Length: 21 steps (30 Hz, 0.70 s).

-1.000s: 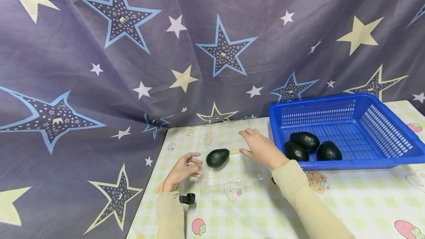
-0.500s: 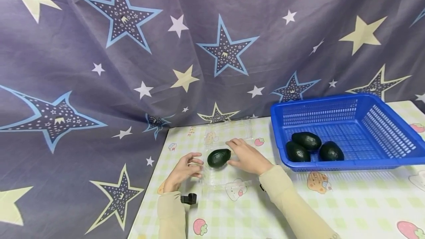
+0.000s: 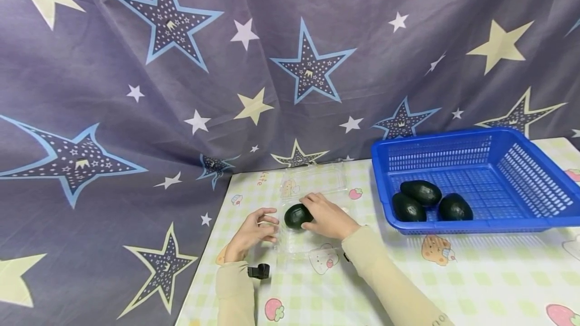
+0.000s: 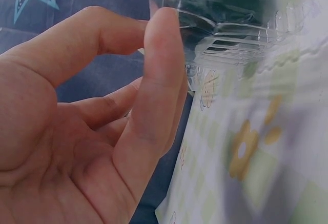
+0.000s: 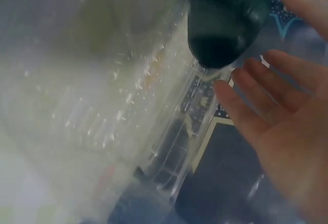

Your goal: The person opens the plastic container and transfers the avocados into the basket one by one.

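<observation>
A dark green avocado point(image 3: 296, 217) lies in the left part of a clear plastic clamshell box point(image 3: 294, 251) whose lid point(image 3: 333, 180) is folded back toward the curtain. My right hand point(image 3: 330, 218) is at the avocado's right end, thumb in front and fingers behind, covering that end in the head view. In the right wrist view its fingers point(image 5: 241, 106) are fairly straight, right beside the avocado point(image 5: 225, 24). Loosely bent, my left hand point(image 3: 255, 230) is at the box's left side. In the left wrist view, its fingertip point(image 4: 163, 26) overlaps the box's clear wall point(image 4: 230, 44).
To the right stands a blue plastic basket point(image 3: 480, 180) with three avocados point(image 3: 421, 193) in its near left corner. A checked tablecloth point(image 3: 317, 296) covers the table. Behind hangs a purple-grey curtain point(image 3: 353, 24) with stars.
My right hand has moved left and slightly forward from over the box's right side to the avocado, now covering its right end. The left hand has stayed by the box.
</observation>
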Motion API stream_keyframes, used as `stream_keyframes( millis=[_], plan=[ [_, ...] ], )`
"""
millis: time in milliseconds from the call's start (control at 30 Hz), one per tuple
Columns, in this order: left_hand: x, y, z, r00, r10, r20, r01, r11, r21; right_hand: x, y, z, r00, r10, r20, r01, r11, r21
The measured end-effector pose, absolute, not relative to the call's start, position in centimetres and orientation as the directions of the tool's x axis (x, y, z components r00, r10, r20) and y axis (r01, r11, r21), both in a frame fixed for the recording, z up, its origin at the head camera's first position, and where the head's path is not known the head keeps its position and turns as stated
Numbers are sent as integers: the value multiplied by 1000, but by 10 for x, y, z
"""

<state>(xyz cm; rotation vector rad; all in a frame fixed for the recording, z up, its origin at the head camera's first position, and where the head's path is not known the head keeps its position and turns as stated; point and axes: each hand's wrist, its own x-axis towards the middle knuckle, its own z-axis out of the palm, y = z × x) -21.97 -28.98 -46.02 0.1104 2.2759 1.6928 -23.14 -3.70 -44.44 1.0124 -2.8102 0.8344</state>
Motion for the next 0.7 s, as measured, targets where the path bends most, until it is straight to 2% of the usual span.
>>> stream_keyframes(
  millis=[233, 533, 700],
  plan=[
    [-219, -290, -460, -953, 242, -183, -106, 298, 949, -232, -44, -449, -780, -592, 200, -606, 639, -474],
    [-219, -289, -461, -952, 237, -192, -115, 302, 946, -233, -49, -455, -801, -585, 127, -561, 660, -500],
    [-218, -289, -459, -953, 232, -195, -119, 304, 945, -235, -53, -459, -809, -574, 127, -548, 659, -516]
  ],
)
